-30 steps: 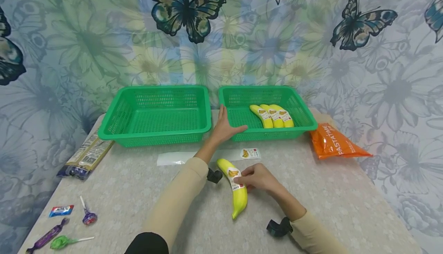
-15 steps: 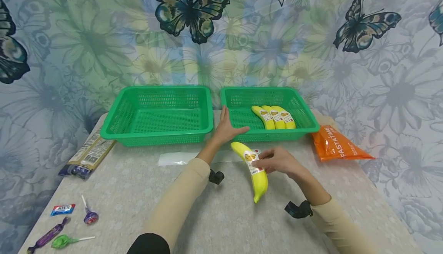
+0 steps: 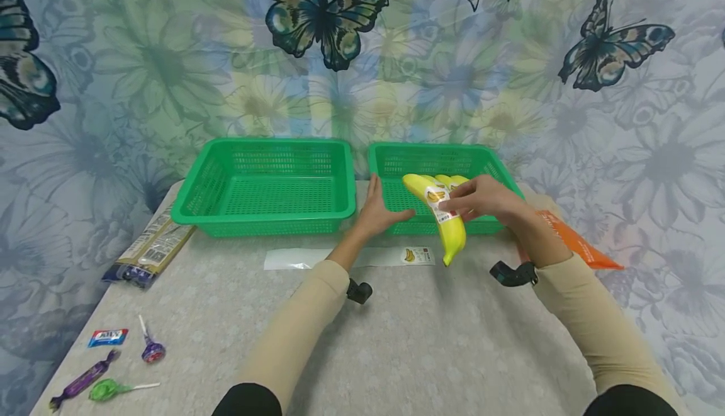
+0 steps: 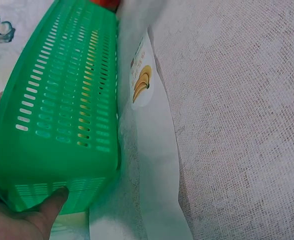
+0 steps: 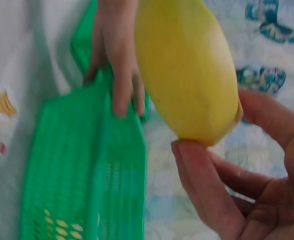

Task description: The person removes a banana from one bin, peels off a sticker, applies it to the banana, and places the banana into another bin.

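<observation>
A yellow banana [image 3: 451, 233] with a white printed label wrapped round it is pinched between the thumb and fingers of my right hand [image 3: 489, 199]. In the head view it is raised at the front of the right green basket [image 3: 396, 224], partly covering the bananas [image 3: 451, 181] inside. The right wrist view shows one end of the banana [image 5: 186, 75] close up, held by the fingertips. My left hand [image 3: 378, 211] is at that basket's front left corner, its fingers straight and its thumb spread out; in the left wrist view the thumb [image 4: 54, 205] lies against the basket's end.
Left of it stands another green basket [image 3: 263, 226]. A white strip with a banana label [image 3: 416, 255] lies in front. An orange bag [image 3: 589, 246] is at the right, a gold packet [image 3: 153, 246] at the left. Two lollipops [image 3: 153, 350] and two wrapped sweets [image 3: 85, 375] lie front left.
My right hand has lifted the banana off the table and carried it forward and right to the right basket's front. My left hand has stayed at the basket corner. The view has shifted slightly.
</observation>
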Available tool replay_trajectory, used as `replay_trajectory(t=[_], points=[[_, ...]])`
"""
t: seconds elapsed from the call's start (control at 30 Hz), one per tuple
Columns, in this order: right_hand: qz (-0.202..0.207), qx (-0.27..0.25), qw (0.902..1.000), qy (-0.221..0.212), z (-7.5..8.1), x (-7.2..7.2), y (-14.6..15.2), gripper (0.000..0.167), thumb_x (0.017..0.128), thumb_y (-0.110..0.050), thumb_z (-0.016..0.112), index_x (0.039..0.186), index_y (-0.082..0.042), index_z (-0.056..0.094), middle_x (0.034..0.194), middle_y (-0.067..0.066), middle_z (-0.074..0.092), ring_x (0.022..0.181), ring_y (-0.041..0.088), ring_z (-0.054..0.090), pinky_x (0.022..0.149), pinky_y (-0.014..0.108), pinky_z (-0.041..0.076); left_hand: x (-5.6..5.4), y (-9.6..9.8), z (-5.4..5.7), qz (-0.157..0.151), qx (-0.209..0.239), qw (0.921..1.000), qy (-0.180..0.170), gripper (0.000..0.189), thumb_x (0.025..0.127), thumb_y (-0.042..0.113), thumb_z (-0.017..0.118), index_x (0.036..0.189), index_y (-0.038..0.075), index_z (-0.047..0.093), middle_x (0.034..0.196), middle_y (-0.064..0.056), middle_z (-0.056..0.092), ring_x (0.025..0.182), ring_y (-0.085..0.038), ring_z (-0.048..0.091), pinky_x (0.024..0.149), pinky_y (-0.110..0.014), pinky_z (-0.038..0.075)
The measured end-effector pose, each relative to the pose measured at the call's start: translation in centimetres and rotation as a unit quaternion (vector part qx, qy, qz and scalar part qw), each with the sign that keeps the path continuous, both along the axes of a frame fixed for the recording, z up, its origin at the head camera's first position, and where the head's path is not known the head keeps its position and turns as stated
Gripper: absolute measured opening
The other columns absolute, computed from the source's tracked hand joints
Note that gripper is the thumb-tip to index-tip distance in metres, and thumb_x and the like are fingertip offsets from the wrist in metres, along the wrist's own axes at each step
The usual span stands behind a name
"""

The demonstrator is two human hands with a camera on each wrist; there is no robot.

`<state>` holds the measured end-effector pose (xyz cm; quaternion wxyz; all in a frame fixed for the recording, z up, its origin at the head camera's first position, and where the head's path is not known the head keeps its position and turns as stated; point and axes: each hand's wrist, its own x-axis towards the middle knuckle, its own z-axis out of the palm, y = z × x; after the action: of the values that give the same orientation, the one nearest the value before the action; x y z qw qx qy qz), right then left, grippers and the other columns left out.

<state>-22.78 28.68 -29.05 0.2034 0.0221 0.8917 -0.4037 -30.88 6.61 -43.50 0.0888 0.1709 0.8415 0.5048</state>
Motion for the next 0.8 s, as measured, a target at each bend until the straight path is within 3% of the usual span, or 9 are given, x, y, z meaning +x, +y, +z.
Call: replay_trajectory(t=[0.23,0.47,0.63,0.8], points=[[0.009,0.033,0.9994,0.002,1.1,-5.8,1.4,0.071,0.083,-0.049,0.074,0.132,0.0,0.057,0.132,0.018,0.061,0.104,0.025,0.069,0.096,0.043,0.054,0.3,0.0,0.2,0.007,0.006,0.9999,-0.007,0.122,0.078,0.053,0.075,0.157,0.009,-0.006,0.165,0.003,-0.016,0.152,-0.032,0.01,0.118,-0.052,0.029],[0.008,0.075,0.9971,0.0,0.8,-11.4,1.6,0.064,0.084,-0.044,0.074,0.128,0.001,0.062,0.131,0.022,0.06,0.097,0.021,0.071,0.091,0.038,0.057,0.3,-0.2,0.4,0.01,0.006,0.9999,-0.01,0.123,0.078,0.056,0.075,0.157,0.011,-0.008,0.165,0.004,-0.017,0.152,-0.032,0.011,0.117,-0.052,0.031],[0.031,0.093,0.995,-0.017,-0.9,-14.4,1.5,0.058,0.086,-0.039,0.074,0.124,0.003,0.063,0.126,0.021,0.062,0.096,0.021,0.07,0.089,0.038,0.058,0.3,-0.2,0.1,0.008,0.008,0.9999,-0.011,0.124,0.077,0.058,0.075,0.157,0.011,-0.008,0.165,0.004,-0.017,0.152,-0.032,0.01,0.118,-0.052,0.03],[0.039,0.113,0.9915,-0.053,-3.3,-16.3,1.4,0.054,0.087,-0.032,0.074,0.122,0.006,0.062,0.115,0.021,0.065,0.085,0.02,0.069,0.083,0.035,0.059,0.3,-0.1,-0.1,0.006,0.006,0.9999,-0.008,0.123,0.077,0.057,0.075,0.157,0.009,-0.006,0.164,0.005,-0.017,0.152,-0.033,0.01,0.117,-0.052,0.031]])
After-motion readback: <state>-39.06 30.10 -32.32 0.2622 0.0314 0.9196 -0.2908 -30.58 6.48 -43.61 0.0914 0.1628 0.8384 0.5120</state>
